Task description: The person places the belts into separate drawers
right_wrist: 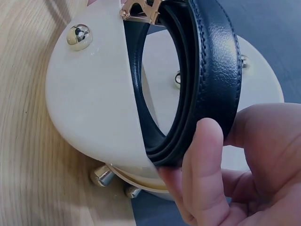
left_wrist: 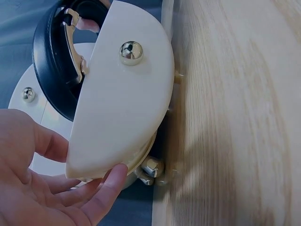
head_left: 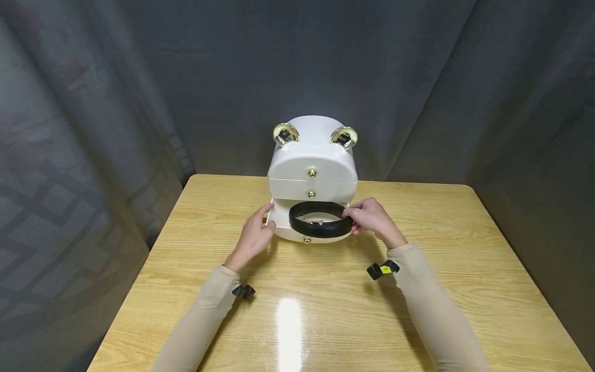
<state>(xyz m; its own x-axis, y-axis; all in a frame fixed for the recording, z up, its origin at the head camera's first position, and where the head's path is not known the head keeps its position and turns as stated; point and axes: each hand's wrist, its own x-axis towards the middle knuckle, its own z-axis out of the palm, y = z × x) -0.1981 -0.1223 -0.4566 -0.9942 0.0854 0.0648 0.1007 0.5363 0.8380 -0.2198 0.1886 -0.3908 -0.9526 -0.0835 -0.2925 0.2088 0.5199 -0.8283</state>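
A coiled black leather belt (head_left: 321, 230) sits at the open bottom drawer (head_left: 284, 233) of a white rounded box (head_left: 313, 160). My right hand (head_left: 372, 217) pinches the belt's right side between thumb and fingers. In the right wrist view the belt's stitched edge and gold buckle (right_wrist: 142, 11) show, its lower edge overlapping the drawer. At the drawer's left end, my left hand (head_left: 253, 237) grips the corner, fingers (left_wrist: 51, 146) and thumb on either side. The drawer front bears a round gold knob (left_wrist: 130, 52).
Gold ring-shaped ears (head_left: 344, 137) stand on top of the box, and two more knobs mark its upper front. Small gold feet (right_wrist: 102, 175) show beneath it. The wooden table (head_left: 334, 310) ends just behind the box, before a grey curtain (head_left: 288, 62).
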